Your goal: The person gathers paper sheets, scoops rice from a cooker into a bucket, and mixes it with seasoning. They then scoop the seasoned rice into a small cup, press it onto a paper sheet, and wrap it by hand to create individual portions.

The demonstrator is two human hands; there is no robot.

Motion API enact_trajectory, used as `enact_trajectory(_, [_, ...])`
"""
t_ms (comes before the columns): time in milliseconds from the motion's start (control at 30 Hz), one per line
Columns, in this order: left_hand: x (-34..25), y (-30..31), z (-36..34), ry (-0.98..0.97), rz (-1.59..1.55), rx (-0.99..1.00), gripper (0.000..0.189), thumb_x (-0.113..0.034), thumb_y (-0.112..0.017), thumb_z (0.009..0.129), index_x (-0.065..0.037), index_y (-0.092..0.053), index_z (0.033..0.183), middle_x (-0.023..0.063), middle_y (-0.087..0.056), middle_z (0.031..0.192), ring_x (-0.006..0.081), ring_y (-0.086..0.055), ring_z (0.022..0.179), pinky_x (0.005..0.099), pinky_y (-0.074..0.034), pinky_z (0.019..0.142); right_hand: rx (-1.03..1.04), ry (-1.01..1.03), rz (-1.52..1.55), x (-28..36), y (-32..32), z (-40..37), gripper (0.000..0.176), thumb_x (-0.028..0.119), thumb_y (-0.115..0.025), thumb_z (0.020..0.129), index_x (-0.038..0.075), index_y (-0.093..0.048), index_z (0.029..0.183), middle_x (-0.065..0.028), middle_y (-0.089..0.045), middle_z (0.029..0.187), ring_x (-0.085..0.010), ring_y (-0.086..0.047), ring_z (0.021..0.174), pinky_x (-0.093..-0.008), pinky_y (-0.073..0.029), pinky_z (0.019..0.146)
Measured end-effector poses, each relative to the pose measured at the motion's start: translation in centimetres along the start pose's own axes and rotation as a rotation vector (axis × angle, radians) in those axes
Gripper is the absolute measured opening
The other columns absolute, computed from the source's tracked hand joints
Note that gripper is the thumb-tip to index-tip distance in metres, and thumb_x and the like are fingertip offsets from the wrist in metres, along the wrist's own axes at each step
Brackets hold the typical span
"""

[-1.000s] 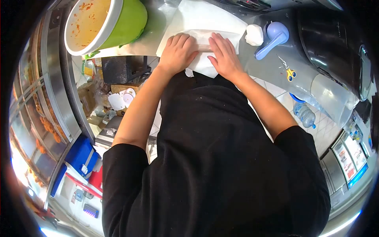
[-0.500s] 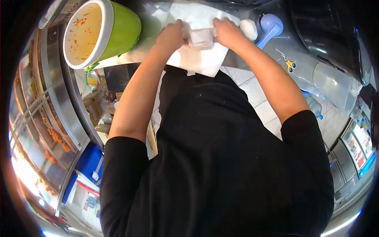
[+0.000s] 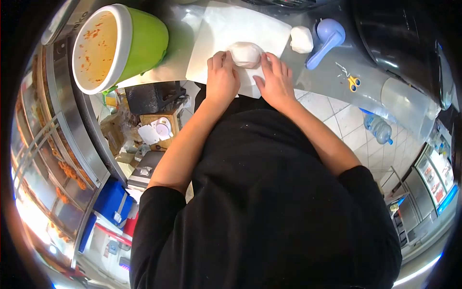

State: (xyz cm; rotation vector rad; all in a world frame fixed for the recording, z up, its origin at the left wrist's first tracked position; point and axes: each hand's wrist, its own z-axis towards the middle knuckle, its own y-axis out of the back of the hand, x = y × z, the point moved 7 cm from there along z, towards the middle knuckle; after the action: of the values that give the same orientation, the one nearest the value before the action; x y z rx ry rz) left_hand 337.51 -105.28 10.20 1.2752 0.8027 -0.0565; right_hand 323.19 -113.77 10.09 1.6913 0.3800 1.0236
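A white paper-wrapped bundle (image 3: pixel 245 54) lies on a white paper sheet (image 3: pixel 226 29) spread on the steel counter (image 3: pixel 332 77). My left hand (image 3: pixel 221 79) presses against the bundle's left side, fingers curled over its edge. On the bundle's right side rests my right hand (image 3: pixel 275 81), fingers spread along it. Both hands hold the bundle between them near the counter's front edge.
A green bucket (image 3: pixel 118 43) with orange-flecked liquid stands at the left. A second white wrapped lump (image 3: pixel 301 38) and a blue scoop (image 3: pixel 325 41) lie to the right, with small yellow scissors (image 3: pixel 353 82) beyond. A large dark pot (image 3: pixel 399 43) sits at the far right.
The flat folded paper has become a rounded bundle. My hands lifted it away from me half a second ago and have now brought it back down near the counter's edge.
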Motion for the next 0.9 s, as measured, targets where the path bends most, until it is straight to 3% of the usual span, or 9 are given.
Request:
enact_trajectory(133, [-0.9, -1.2, 1.4, 0.144, -0.223, 0.033, 0.049, -0.006, -0.068, 0.082, 0.016, -0.060, 0.125, 0.0321, -0.062, 0.123, 0.0488, -0.053, 0.123, 0.0479, -0.045, 0.106, 0.065, 0.033, -0.090, -0.3, -1.0, 0.8, 0.046, 0.025, -0.068, 0.092, 0.001, -0.062, 0.131, -0.0124, -0.051, 0.144, -0.0285, -0.049, 0.130, -0.0444, -0.037, 0.106])
enact_trajectory(300, [-2.8, -1.7, 4.0, 0.601, -0.413, 0.286, 0.090, -0.032, -0.088, 0.079, 0.008, -0.031, 0.136, 0.0350, -0.066, 0.113, 0.0382, -0.069, 0.111, 0.0399, -0.058, 0.090, 0.158, 0.067, -0.028, -1.3, -1.5, 0.5, 0.039, 0.027, -0.063, 0.095, 0.004, -0.065, 0.127, -0.0130, -0.051, 0.142, -0.0308, -0.046, 0.132, -0.0471, -0.037, 0.108])
enact_trajectory(433, [0.3, -4.4, 4.6, 0.722, -0.663, 0.306, 0.099, -0.021, -0.093, 0.075, 0.007, -0.026, 0.143, 0.0303, -0.060, 0.127, 0.0362, -0.067, 0.112, 0.0414, -0.058, 0.094, 0.205, 0.044, 0.022, -1.8, -0.5, 0.8, 0.038, 0.025, -0.063, 0.095, 0.005, -0.067, 0.127, -0.0140, -0.052, 0.139, -0.0305, -0.046, 0.131, -0.0472, -0.036, 0.108])
enact_trajectory(467, [0.9, -4.1, 4.6, 0.708, -0.664, 0.293, 0.099, -0.021, -0.093, 0.075, 0.007, -0.026, 0.143, 0.0303, -0.060, 0.127, 0.0362, -0.067, 0.112, 0.0414, -0.058, 0.094, 0.107, 0.043, 0.059, -1.7, 1.0, 0.8, 0.040, 0.024, -0.063, 0.096, 0.004, -0.066, 0.130, -0.0154, -0.052, 0.138, -0.0313, -0.048, 0.129, -0.0466, -0.037, 0.107])
enact_trajectory(533, [0.7, -4.3, 4.2, 0.840, -1.268, 0.407, 0.095, -0.013, -0.087, 0.082, 0.006, -0.022, 0.148, 0.0290, -0.057, 0.128, 0.0372, -0.066, 0.113, 0.0458, -0.058, 0.096, -0.005, 0.071, 0.098, -1.0, 3.4, 1.0, 0.041, 0.023, -0.062, 0.097, 0.003, -0.065, 0.133, -0.0168, -0.052, 0.137, -0.0321, -0.049, 0.127, -0.0461, -0.038, 0.107])
enact_trajectory(600, [-1.2, -1.2, 4.2, 0.788, -1.618, 0.476, 0.090, -0.006, -0.079, 0.086, 0.003, -0.020, 0.153, 0.0256, -0.054, 0.134, 0.0381, -0.063, 0.118, 0.0514, -0.054, 0.104, -0.010, -0.045, 0.514, -0.1, 4.8, 1.0, 0.047, 0.022, -0.055, 0.103, -0.003, -0.055, 0.144, -0.0190, -0.050, 0.141, -0.0337, -0.048, 0.132, -0.0432, -0.037, 0.112])
enact_trajectory(700, [-1.8, 2.4, 3.0, 0.742, -1.676, 0.377, 0.082, 0.000, -0.070, 0.083, 0.003, -0.026, 0.152, 0.0206, -0.055, 0.136, 0.0338, -0.058, 0.127, 0.0489, -0.048, 0.109, 0.047, -0.076, 0.949, 3.5, 6.3, 1.2, 0.055, 0.025, -0.050, 0.108, -0.007, -0.039, 0.151, -0.0238, -0.047, 0.148, -0.0357, -0.049, 0.134, -0.0403, -0.041, 0.111])
enact_trajectory(767, [-1.3, 4.0, 2.6, 0.643, -1.544, 0.403, 0.071, -0.003, -0.061, 0.082, 0.004, -0.035, 0.147, 0.0183, -0.059, 0.132, 0.0293, -0.060, 0.122, 0.0402, -0.050, 0.101, 0.186, -0.145, 1.237, 5.6, 4.1, 1.3, 0.057, 0.022, -0.051, 0.108, -0.005, -0.033, 0.155, -0.0186, -0.049, 0.146, -0.0275, -0.048, 0.137, -0.0378, -0.039, 0.113])
enact_trajectory(900, [2.1, 5.2, 0.8, 0.623, -1.395, 0.368, 0.047, -0.022, -0.079, 0.088, -0.003, -0.057, 0.125, 0.0071, -0.067, 0.114, 0.0190, -0.066, 0.098, 0.0338, -0.053, 0.088, 0.405, -0.090, 1.373, 8.9, 1.2, 3.0, 0.054, 0.017, -0.052, 0.106, -0.002, -0.034, 0.153, -0.0147, -0.049, 0.147, -0.0238, -0.045, 0.139, -0.0373, -0.038, 0.115])
